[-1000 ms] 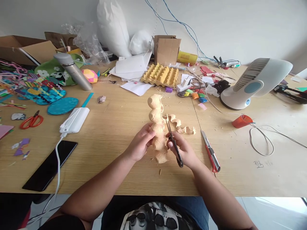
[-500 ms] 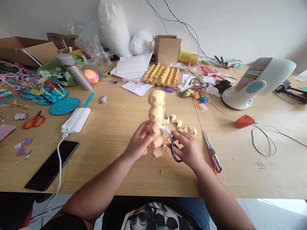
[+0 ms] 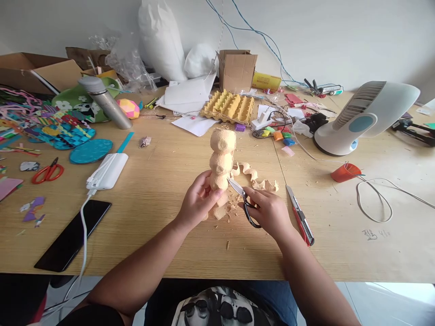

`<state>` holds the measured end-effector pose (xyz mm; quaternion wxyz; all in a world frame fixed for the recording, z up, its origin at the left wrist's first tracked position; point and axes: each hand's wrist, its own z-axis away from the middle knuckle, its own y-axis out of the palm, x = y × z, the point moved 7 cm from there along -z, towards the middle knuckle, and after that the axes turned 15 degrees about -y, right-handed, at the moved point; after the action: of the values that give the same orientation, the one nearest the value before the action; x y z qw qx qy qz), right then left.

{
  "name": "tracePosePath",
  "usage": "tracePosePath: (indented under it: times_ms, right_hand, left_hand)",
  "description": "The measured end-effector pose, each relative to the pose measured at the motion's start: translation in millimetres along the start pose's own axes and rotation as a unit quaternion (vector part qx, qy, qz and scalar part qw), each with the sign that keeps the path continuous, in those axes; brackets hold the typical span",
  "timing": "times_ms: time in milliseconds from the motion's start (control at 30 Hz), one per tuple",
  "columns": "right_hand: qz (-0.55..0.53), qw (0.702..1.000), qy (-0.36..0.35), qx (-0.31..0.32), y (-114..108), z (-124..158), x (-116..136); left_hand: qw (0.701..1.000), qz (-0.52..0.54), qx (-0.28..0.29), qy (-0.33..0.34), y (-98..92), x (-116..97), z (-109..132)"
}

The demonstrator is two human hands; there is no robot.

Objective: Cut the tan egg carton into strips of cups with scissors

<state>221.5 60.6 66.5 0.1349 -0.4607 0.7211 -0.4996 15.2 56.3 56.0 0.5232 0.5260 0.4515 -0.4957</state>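
My left hand (image 3: 199,198) grips a strip of egg carton (image 3: 222,162), pale orange with several rounded cups in a row, held above the table. In my right hand (image 3: 267,210) is a pair of black-handled scissors (image 3: 249,212). Their blades reach the right edge of the strip near its middle; whether they bite into it I cannot tell. Curled trimmings (image 3: 249,171) of the same carton lie just behind and to the right of the scissors, and small crumbs are scattered below. The lower cups are partly hidden by my left hand.
Right of my right hand lies a red utility knife (image 3: 301,215). A white fan (image 3: 363,117) and an orange cup (image 3: 345,172) stand farther right. On the left are a phone (image 3: 73,235), a power bank (image 3: 108,170) and red scissors (image 3: 48,171). A yellow egg tray (image 3: 228,107) lies at the back.
The egg carton strip has turned slightly in my left hand, so its cups face me more. My right hand has shifted slightly right with the scissors, whose blades look closer together.
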Motion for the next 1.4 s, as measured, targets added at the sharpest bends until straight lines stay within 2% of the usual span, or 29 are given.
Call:
tracePosePath:
  times_ms: [333, 467, 533, 667, 800, 900, 1067, 1267, 1400]
  right_hand:
    - [-0.018, 1.0, 0.021, 0.006, 0, 2, -3]
    - [-0.031, 0.999, 0.034, -0.027, -2, 3, -4]
    - [-0.061, 0.994, 0.069, -0.056, -3, 4, -9]
    - [-0.174, 0.967, 0.168, -0.085, 1, 8, -22]
    - [-0.288, 0.94, 0.161, -0.088, 4, 2, -19]
    - [-0.373, 0.905, 0.177, -0.102, 9, -1, -18]
    - [-0.424, 0.874, 0.192, -0.139, 12, 0, -20]
    - [-0.411, 0.881, 0.189, -0.14, 12, 1, -22]
    - [-0.375, 0.902, 0.17, -0.126, 11, 1, -16]
  left_hand:
    - [1.0, -0.004, 0.002, -0.011, -1.0, 3, 1]
    - [0.999, 0.014, 0.014, -0.033, 1.0, 6, 0]
    - [0.998, 0.034, 0.011, -0.052, 0.2, 11, -1]
    - [0.995, 0.067, 0.016, -0.078, 0.7, 19, -2]
    - [0.993, 0.074, 0.029, -0.09, 4.4, 20, -1]
    - [0.992, 0.063, 0.042, -0.097, 8.1, 20, 0]
    - [0.988, 0.058, 0.082, -0.122, 16.2, 27, 4]
    - [0.975, 0.099, 0.136, -0.143, 25.4, 32, 5]
    - [0.967, 0.121, 0.158, -0.157, 29.2, 29, 6]
